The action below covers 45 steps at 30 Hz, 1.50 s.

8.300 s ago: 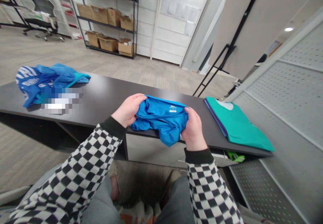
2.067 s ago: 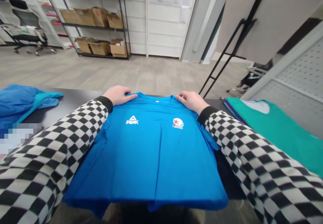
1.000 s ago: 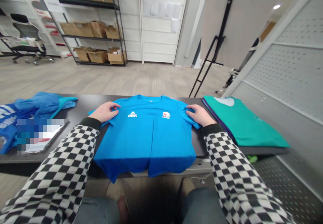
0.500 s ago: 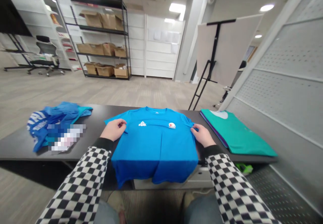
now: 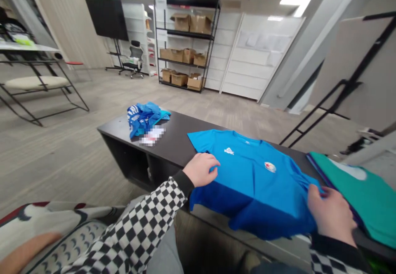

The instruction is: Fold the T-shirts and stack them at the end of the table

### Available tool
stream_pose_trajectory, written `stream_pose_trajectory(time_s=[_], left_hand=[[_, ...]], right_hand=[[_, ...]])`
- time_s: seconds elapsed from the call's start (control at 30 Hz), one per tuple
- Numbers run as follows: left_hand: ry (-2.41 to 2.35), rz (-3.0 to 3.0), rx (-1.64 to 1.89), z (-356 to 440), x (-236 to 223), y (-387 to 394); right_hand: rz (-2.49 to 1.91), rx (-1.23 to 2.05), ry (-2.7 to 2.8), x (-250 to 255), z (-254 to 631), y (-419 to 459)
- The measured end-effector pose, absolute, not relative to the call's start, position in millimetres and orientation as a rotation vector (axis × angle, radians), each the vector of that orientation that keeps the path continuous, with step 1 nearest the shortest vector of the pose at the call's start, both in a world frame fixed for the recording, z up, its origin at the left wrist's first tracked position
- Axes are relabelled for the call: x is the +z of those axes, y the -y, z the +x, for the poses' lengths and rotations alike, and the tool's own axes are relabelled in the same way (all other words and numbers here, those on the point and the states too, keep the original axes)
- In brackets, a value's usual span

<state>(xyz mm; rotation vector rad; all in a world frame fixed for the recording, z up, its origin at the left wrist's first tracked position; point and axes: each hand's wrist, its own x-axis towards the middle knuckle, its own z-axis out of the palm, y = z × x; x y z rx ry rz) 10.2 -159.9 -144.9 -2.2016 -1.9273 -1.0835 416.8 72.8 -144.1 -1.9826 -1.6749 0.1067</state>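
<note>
A blue T-shirt (image 5: 244, 175) lies face up on the dark tabletop, its lower part hanging over the front edge. It bears a white PEAK logo and a round badge with a red star. My left hand (image 5: 202, 169) is over the shirt's left side below the sleeve, fingers curved and a gap between thumb and forefinger. At the right sleeve, my right hand (image 5: 332, 212) pinches the cloth between thumb and fingers, and the sleeve is bunched there.
Folded green garments (image 5: 368, 195) lie at the table's right. A crumpled blue garment pile (image 5: 147, 117) and a blurred-out packet (image 5: 152, 136) sit toward its left end. Behind stand a shelf rack (image 5: 187, 45) with cardboard boxes and a black easel stand (image 5: 343, 86).
The view has swung left, bringing a table and stool into sight. My left hand has shifted from the left sleeve down to the shirt's side. My right hand stays at the right sleeve.
</note>
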Motion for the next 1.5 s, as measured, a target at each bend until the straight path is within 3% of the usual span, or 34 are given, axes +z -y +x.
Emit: stream_pose_trajectory(time_s=[0.13, 0.27, 0.47, 0.6, 0.8, 0.9, 1.07, 1.17, 1.33, 1.5], left_hand=[[1.965, -2.277, -0.974, 25.6, -145.7, 158.7], [1.986, -2.293, -0.907, 29.5, -148.4, 152.5], [1.930, -2.365, -1.098, 20.7, -156.7, 156.0], [2.006, -2.254, -1.417, 25.4, -149.0, 155.9], [2.390, -1.987, -2.402, 75.4, -116.2, 111.7], [2.543, -1.817, -2.725, 87.0, -114.9, 86.6], [2.604, -1.367, -2.739, 65.6, -127.3, 76.5], [2.505, -1.238, -2.716, 52.3, -121.8, 90.3], [2.534, -1.818, -2.877, 60.5, -87.8, 139.2], [2.378, -2.967, -2.414, 79.7, -63.1, 177.3]], right_hand=[[-2.111, 0.258, 1.731, -143.3, 409.3, -74.3], [-2.101, 0.209, 1.759, -148.4, 385.5, -87.4], [-1.846, 0.362, 1.781, -148.3, 371.0, -93.9], [-1.370, 0.612, 1.644, -136.2, 357.3, -77.8], [-0.518, 0.821, 2.011, -127.3, 287.3, 4.2], [-0.221, 0.934, 2.241, -131.1, 257.7, 51.1], [-0.127, 1.195, 2.297, -126.8, 263.5, 75.0], [-0.338, 1.225, 2.098, -119.3, 284.7, 57.9], [-0.594, 0.846, 2.048, -131.4, 303.1, 27.6], [-0.424, 0.903, 2.412, -156.4, 288.7, 39.9]])
